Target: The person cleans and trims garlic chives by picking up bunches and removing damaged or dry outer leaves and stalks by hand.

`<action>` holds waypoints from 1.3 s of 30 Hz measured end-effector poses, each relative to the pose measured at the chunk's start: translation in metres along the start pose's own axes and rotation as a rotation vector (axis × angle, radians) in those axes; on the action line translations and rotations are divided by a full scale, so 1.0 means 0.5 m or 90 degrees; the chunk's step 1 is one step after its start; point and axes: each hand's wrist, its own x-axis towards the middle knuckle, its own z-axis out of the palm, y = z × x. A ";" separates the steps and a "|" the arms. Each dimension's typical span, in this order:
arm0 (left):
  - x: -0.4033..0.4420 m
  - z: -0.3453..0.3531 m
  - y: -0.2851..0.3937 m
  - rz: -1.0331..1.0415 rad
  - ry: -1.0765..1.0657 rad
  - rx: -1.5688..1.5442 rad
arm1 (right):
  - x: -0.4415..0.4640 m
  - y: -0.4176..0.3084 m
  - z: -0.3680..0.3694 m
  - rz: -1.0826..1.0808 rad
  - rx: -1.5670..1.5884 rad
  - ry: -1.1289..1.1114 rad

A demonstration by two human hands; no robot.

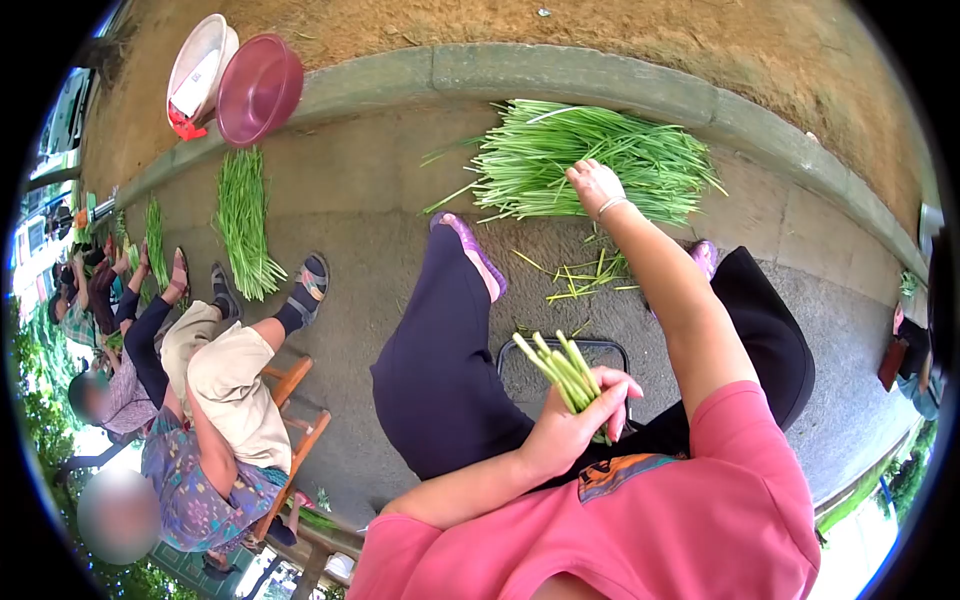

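Observation:
A small bunch of thick green stalks [566,372] is in my left hand [575,425], in front of my lap, its pale cut-looking ends pointing up and left. The fingers are wrapped round it. My right hand [594,184] reaches out over a large pile of long green stalks [610,140] on the ground ahead. Its fingers are bent down against the pile's near side; whether a stalk lies between them cannot be made out. Short stalk pieces [590,275] are scattered between my feet.
A stone kerb [570,72] runs behind the pile. A maroon basin [262,88] and a pale basin [203,70] lean at the upper left. Another stalk heap [246,220] lies near a seated person [215,430] on a wooden chair [295,430]. More people sit further left.

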 end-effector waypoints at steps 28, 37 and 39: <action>0.007 -0.035 0.052 -0.010 0.019 0.039 | 0.100 -0.069 0.094 0.021 -0.080 -0.010; 0.009 -0.032 0.047 0.015 0.044 0.052 | 0.060 -0.014 0.051 -0.039 0.189 -0.065; 0.008 -0.030 0.042 0.028 0.055 0.041 | 0.046 -0.006 0.012 -0.012 0.220 -0.083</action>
